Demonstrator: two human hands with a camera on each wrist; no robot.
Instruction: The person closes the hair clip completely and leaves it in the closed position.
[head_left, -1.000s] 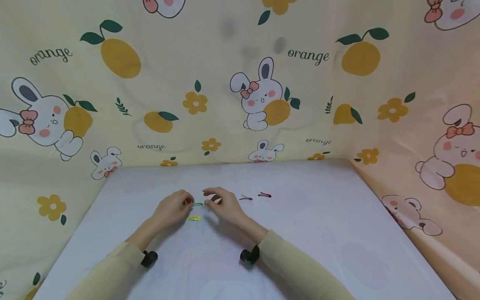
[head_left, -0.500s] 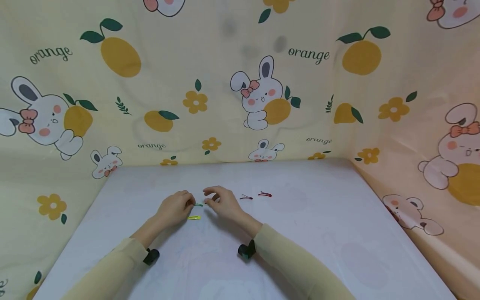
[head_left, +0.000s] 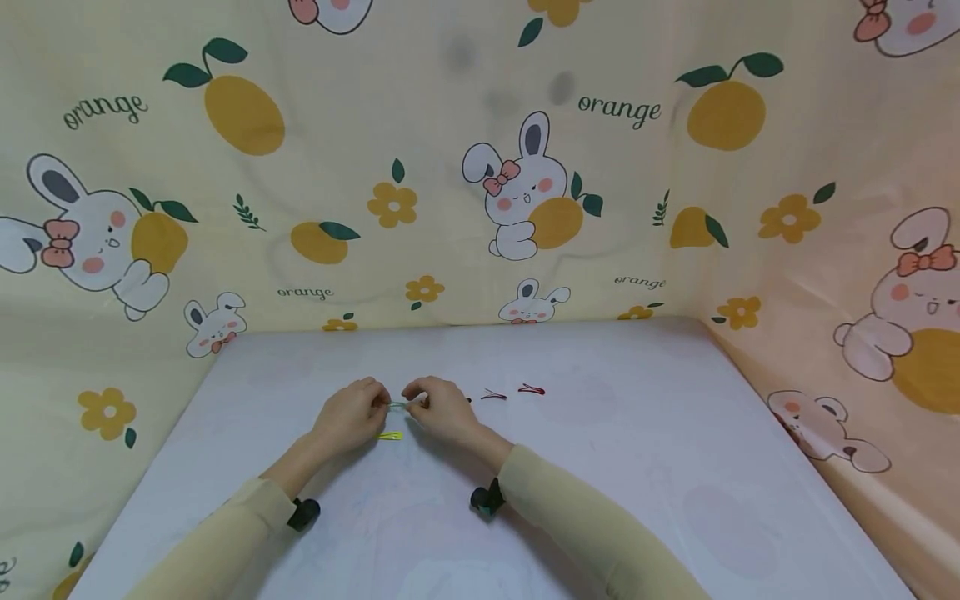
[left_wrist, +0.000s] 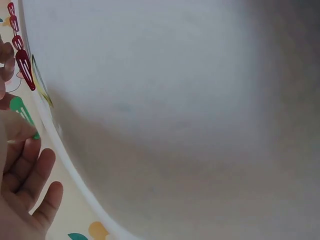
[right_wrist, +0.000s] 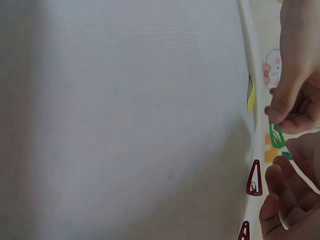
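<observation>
My left hand (head_left: 347,419) pinches the narrow end of a green snap hair clip (left_wrist: 22,111) between thumb and fingertips, just above the table. From the other side my right hand (head_left: 447,414) has its fingertips at the clip's wide end, and looks to pinch it; the exact contact is partly hidden. In the right wrist view the green clip spans the small gap between both hands. Below the left fingers a yellow hair clip (head_left: 390,436) lies on the table. Dark red hair clips (head_left: 532,389) lie to the right, one partly hidden behind the right hand.
The white table (head_left: 637,467) runs back to a patterned cloth wall (head_left: 420,167) with rabbits and oranges. In the left wrist view several red clips lie in a row (left_wrist: 24,67). A black camera is strapped to each wrist.
My right hand has moved slightly left and its fingers have closed in on the green clip's free end. More of a red clip shows behind it. The left hand has barely moved.
</observation>
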